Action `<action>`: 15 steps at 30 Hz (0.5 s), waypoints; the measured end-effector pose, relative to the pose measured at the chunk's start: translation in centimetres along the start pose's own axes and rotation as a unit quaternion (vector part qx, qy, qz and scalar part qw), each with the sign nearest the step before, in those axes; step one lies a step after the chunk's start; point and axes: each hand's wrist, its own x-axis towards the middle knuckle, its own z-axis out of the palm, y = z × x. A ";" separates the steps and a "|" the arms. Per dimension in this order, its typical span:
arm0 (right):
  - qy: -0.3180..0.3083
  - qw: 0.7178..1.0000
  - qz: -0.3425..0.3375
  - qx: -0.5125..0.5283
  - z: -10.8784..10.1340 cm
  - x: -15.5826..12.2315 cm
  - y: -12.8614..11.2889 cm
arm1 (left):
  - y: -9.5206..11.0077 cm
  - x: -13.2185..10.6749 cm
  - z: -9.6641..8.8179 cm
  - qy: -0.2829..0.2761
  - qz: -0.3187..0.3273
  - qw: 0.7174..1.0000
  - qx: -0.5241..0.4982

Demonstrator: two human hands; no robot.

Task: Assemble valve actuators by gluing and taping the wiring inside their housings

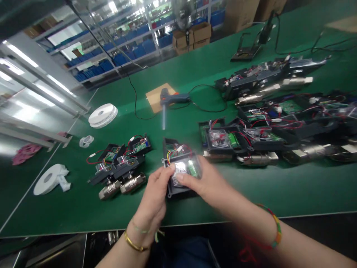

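left hand (158,187) and right hand (212,183) are pinching a black plastic casing (180,193), green cylinder (192,168) seated between them, coloured wiring (169,156) lying exposed.

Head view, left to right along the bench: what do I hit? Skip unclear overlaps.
White roll with loose end → two valve units → left hand → held housing → right hand → black stand.
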 end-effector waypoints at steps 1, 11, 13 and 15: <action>0.001 1.000 0.000 0.002 0.0 0.1 0.0 | 0.2 0.2 -0.1 -0.010 -0.006 1.000 -0.002; 0.011 1.000 0.000 -0.014 0.2 -0.2 -0.9 | -0.8 0.7 -0.4 -0.019 0.016 1.000 -0.012; 0.010 1.000 -0.008 -0.013 0.3 -0.1 -0.8 | -0.7 0.6 -0.8 -0.040 0.008 0.999 -0.006; 0.010 1.000 -0.014 -0.019 0.3 0.0 -0.7 | -0.3 0.5 -1.2 -0.072 -0.002 0.997 0.000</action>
